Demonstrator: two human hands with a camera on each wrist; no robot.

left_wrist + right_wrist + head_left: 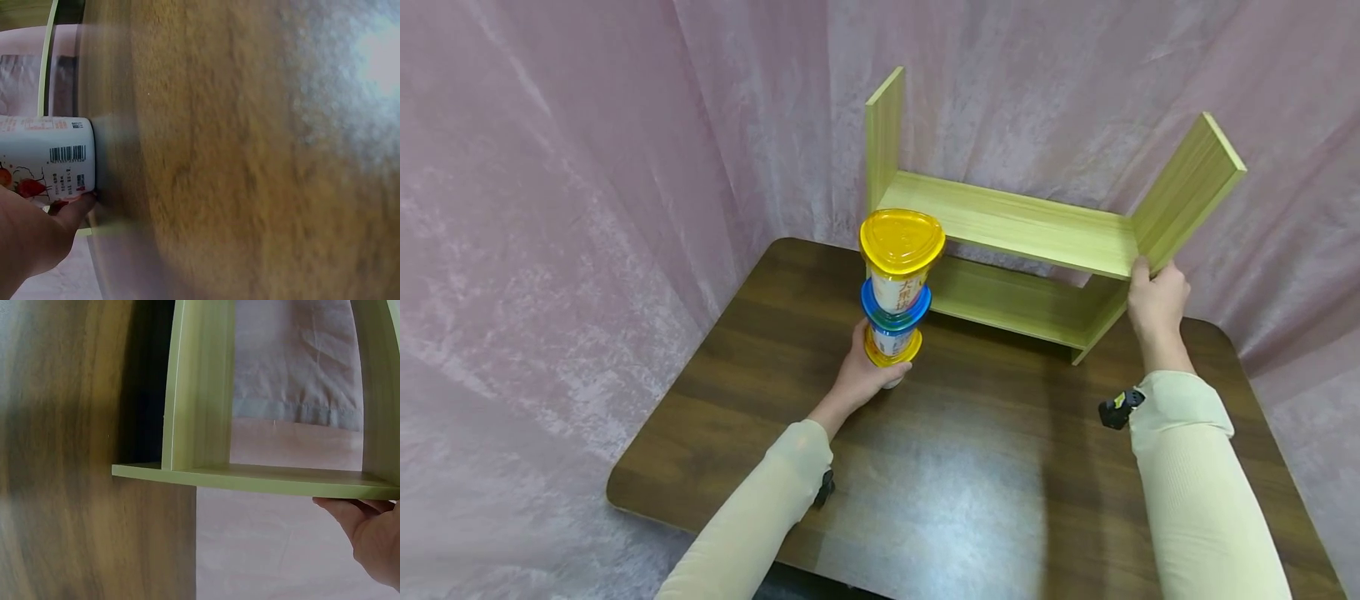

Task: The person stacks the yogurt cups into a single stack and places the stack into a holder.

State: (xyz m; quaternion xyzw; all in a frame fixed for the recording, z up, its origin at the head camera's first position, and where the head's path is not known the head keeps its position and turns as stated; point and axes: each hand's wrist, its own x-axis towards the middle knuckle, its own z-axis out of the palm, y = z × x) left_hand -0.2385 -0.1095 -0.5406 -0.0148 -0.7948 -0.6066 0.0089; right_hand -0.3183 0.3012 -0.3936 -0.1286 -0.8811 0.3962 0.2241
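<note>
Three white cups (895,293) with yellow, blue and yellow lids (904,240) were stacked at eight o'clock from one yellow-green wooden shelf (1022,223). The left hand (859,367) curled its fingers round the bottom cup (62,153); the right hand (1157,302) gripped the shelf.

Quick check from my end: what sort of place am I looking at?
Probably a staged workspace rather than a lived-in room: pink curtains hang around a brown table, with a pale shelf and stacked lidded cups.
</note>
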